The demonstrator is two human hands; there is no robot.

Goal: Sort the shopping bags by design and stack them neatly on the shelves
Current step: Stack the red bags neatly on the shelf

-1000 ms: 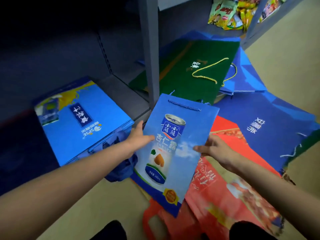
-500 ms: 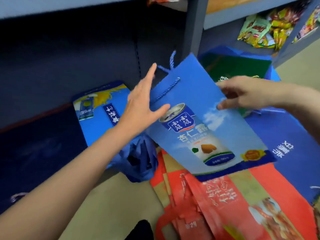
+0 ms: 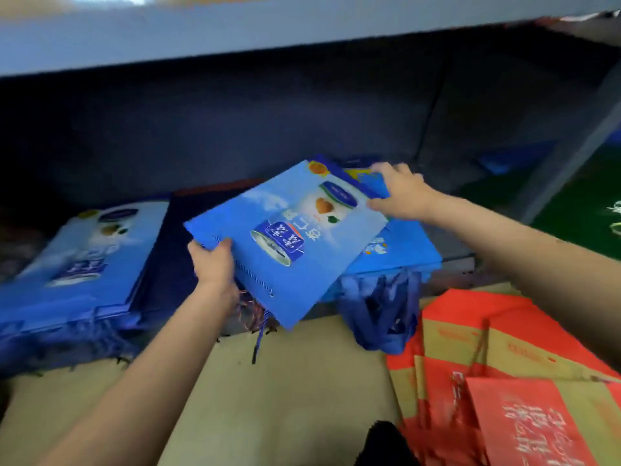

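I hold a flat blue bag with a can printed on it (image 3: 289, 237) in both hands, above the front of the bottom shelf. My left hand (image 3: 213, 264) grips its near left corner by the rope handle. My right hand (image 3: 400, 193) pinches its far right edge. The bag is turned with its bottom edge toward the shelf's back. A stack of bags with the same can design (image 3: 77, 264) lies on the shelf at the left. Under the held bag sits a stack of other blue bags (image 3: 406, 250) with fabric handles hanging over the shelf edge.
A dark navy stack (image 3: 164, 264) lies between the two blue stacks. Red bags (image 3: 497, 364) are spread on the tan floor at the right. A green bag (image 3: 591, 213) lies in the neighbouring bay behind a grey upright (image 3: 571, 153). The upper shelf board (image 3: 268, 31) hangs overhead.
The bag has been turned round and carried left over the shelf. My left hand went from lying flat on it to gripping its corner. The view swung left.
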